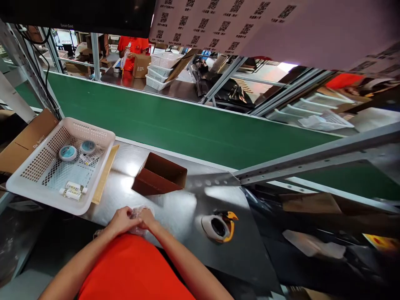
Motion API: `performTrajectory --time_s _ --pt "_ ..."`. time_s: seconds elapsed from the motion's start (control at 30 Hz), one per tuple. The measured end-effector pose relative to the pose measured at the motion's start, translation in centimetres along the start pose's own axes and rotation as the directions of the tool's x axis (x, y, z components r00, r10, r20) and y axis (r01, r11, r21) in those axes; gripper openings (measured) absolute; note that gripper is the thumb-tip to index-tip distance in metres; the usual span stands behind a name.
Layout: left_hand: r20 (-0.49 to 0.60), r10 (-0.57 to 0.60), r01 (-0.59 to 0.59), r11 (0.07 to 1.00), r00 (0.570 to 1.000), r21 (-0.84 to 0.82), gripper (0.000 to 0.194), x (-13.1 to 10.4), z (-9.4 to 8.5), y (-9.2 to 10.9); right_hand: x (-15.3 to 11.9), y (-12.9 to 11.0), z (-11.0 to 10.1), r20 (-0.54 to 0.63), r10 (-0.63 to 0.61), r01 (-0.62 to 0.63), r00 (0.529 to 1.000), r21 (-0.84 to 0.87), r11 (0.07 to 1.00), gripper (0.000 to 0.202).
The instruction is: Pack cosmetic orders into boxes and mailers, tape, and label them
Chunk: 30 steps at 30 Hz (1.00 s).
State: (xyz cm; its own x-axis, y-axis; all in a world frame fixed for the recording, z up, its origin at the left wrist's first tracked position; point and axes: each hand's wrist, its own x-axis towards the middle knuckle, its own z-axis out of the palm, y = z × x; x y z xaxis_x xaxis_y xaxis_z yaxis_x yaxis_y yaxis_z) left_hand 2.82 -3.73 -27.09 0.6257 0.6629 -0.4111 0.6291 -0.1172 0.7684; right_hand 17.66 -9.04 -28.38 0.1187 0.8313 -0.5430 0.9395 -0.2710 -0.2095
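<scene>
Close to my body, at the front edge of the metal table (175,216), my left hand (121,221) and my right hand (146,218) are together. Both are closed on a crumpled piece of clear plastic wrap (136,230); whether something is inside it cannot be made out. Beyond them stands an open brown box (153,183). To the left, a white basket (108,143) holds two round jars with blue lids, two small white-labelled items (73,191) and a printed paper.
On the table's right lies a roll of tape (210,227) beside a yellow-handled tool (231,227). A green belt (156,121) runs behind the table. Metal posts rise at both sides. A person in red (133,45) stands across the belt near stacked baskets (159,71).
</scene>
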Motion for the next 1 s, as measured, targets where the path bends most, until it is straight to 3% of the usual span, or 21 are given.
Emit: performTrajectory --time_s 0.13,0.33,0.47,0.57,0.7,0.77,0.83,0.9,1.0 --pt "-0.017 -0.013 0.017 0.978 1.000 0.206 0.016 0.1 -0.4 2.0 0.3 0.2 -1.0 0.107 -0.042 0.053 0.993 -0.109 0.993 0.028" --pt "-0.146 -0.074 0.122 0.929 0.987 0.350 0.023 -0.2 -3.6 3.1 -4.2 1.7 -3.4 0.016 -0.246 0.246 0.969 -0.117 0.962 0.031" --pt "-0.163 -0.109 0.169 0.888 0.981 0.427 0.027 -1.1 -4.8 3.6 -5.8 3.5 -5.1 -0.111 -0.444 0.410 0.889 -0.236 0.881 0.022" --pt "-0.174 -0.098 0.168 0.873 0.980 0.457 0.030 -1.2 -4.4 4.2 -5.0 4.3 -5.6 -0.209 -0.511 0.450 0.834 -0.279 0.848 0.034" --pt "-0.176 -0.045 0.123 0.878 0.983 0.463 0.075 0.4 -3.9 5.2 -4.0 4.7 -6.3 -0.300 -0.588 0.523 0.751 -0.272 0.808 0.035" --pt "-0.171 -0.054 0.129 0.877 0.984 0.464 0.065 1.4 -3.9 5.5 -4.3 4.8 -7.1 -0.290 -0.589 0.516 0.754 -0.292 0.805 0.034" --pt "-0.183 -0.078 0.155 0.875 0.980 0.459 0.039 2.0 -4.3 5.6 -5.0 4.6 -8.6 -0.261 -0.544 0.468 0.798 -0.302 0.831 0.033" --pt "-0.203 -0.098 0.179 0.882 0.974 0.435 0.037 2.1 -4.7 5.4 -5.6 3.5 -11.2 -0.239 -0.507 0.432 0.828 -0.306 0.849 0.031" --pt "-0.204 -0.126 0.196 0.907 0.971 0.373 0.036 1.4 -5.1 5.0 -4.1 -1.2 -17.0 -0.279 -0.548 0.497 0.789 -0.235 0.835 0.023"
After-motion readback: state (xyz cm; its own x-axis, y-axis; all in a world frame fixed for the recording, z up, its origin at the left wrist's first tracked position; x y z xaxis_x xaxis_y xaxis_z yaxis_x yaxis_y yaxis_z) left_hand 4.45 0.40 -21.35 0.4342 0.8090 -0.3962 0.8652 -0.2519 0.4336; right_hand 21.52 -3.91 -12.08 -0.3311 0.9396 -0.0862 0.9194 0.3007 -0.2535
